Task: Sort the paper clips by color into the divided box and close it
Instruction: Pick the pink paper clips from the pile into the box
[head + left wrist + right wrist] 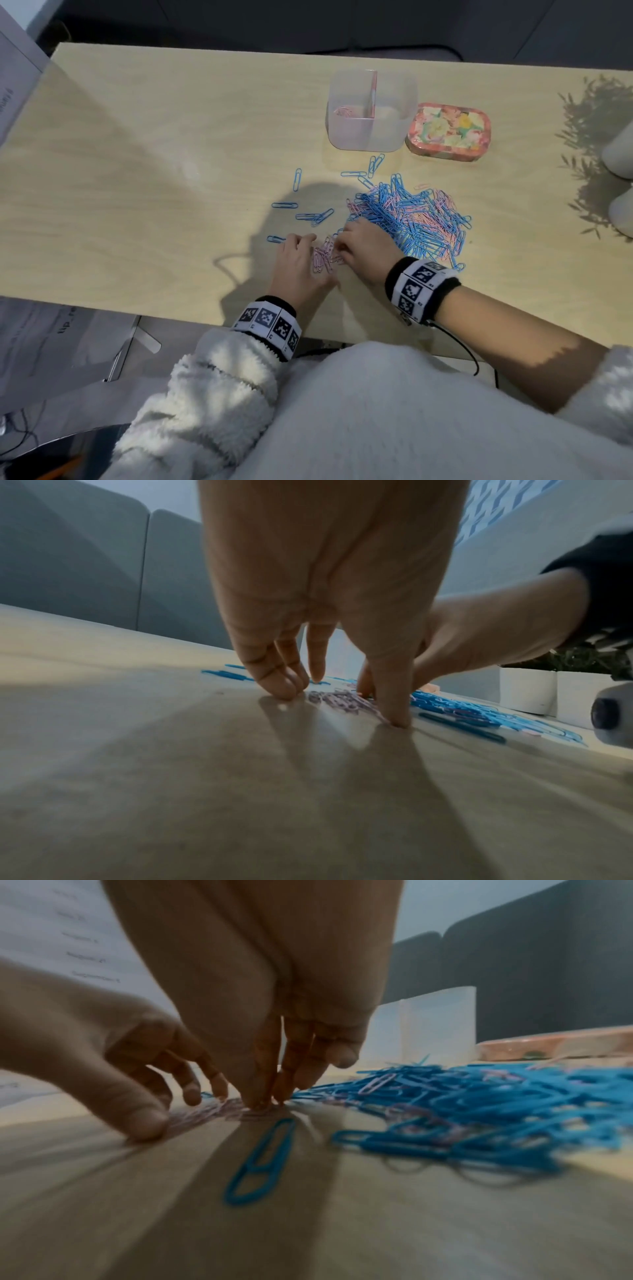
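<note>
A small bunch of pink paper clips (323, 258) lies on the wooden table between my two hands. My left hand (308, 253) stands over it on straight fingers, fingertips (284, 691) and thumb on the table either side of the pink clips (339, 702). My right hand (342, 246) reaches in from the right, its thumb and fingertips (260, 1100) drawn together on the same bunch. A big mixed pile of blue and pink clips (411, 219) lies just right of it. The clear divided box (373, 142) stands open at the back with a few pink clips (342, 111) in its left compartment.
The box's floral lid (448, 132) lies flat right of the box. Several loose blue clips (298, 205) are scattered left of the pile, and one blue clip (260, 1161) lies under my right wrist. White pots (620, 154) stand at the right edge. Papers lie off the table's left.
</note>
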Tool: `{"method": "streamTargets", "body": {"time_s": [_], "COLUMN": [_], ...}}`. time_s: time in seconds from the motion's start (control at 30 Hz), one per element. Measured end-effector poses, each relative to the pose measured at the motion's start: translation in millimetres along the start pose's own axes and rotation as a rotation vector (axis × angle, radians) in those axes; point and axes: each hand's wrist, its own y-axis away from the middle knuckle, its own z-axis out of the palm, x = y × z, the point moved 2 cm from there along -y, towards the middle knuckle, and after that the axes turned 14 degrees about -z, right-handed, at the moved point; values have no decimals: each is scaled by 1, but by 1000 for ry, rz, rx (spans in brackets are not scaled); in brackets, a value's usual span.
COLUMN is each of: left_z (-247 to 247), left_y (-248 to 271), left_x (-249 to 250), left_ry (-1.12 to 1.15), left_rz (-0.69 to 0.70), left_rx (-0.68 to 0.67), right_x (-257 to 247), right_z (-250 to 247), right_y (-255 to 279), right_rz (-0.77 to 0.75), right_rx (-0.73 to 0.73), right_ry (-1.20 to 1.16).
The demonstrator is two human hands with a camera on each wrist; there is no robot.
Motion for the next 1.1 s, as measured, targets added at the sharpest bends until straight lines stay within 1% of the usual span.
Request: {"method": "streamTargets", "body": {"time_s": [0.07,0.13,0.2,0.27,0.33,0.4,0.47,0.57,0.6,0.73,0.83,0.97,1.1], "left_z": [0,-3,-6,-11,-15,-15,-13,-9,-7,-6,-7,-10,-8], "left_y": [-1,-4,-3,0,3,5,6,3,1,-7,-12,-13,-15], "left_x": [2,3,-1,-6,-11,-14,-13,-6,-3,5,3,4,6], "left_ry": [-13,2,31,82,147,116,71,36,23,-15,-59,-61,-82], "left_rz": [11,52,69,46,-12,-67,-99,-112,-103,-71,-45,29,54], "left_rx": [-30,-58,-57,-21,-5,-6,3,1,-10,-57,-68,-110,-95], "right_x": [-5,-7,-3,7,18,24,23,11,7,-4,-6,-7,-4], "right_z": [4,6,5,2,-2,-5,-5,2,5,10,10,15,18], "right_y": [-5,-4,2,7,9,7,3,-3,-5,-11,-11,-9,-8], "right_rz": [-11,-51,-7,98,159,163,112,-10,-30,-78,-69,-83,-123], "right_rx": [-37,-35,57,165,230,247,189,-36,-70,-21,-1,-30,-30], "right_ry": [0,-32,-172,-290,-316,-293,-265,-214,-202,-210,-211,-45,56]}}
